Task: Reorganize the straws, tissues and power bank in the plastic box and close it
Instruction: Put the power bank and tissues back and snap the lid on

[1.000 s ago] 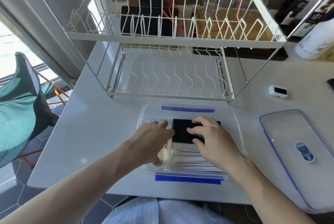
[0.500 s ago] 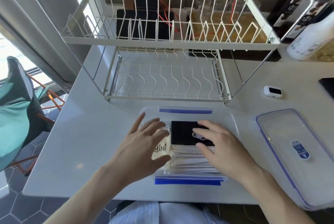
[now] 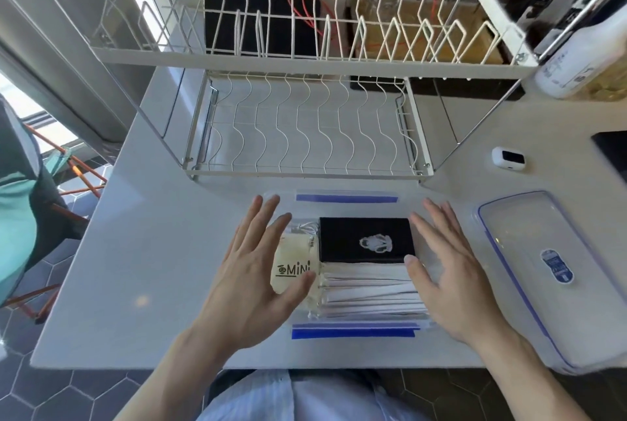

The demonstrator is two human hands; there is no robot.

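So, head view: box at the desk's front edge already holds tissues, power bank and straws. Left hand and right hand hover, fingers spread, holding nothing. Lid lies right, not on yet.

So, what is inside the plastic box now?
Inside the plastic box: a black power bank, white straws and a tissue pack. The left hand covers part of the pack.
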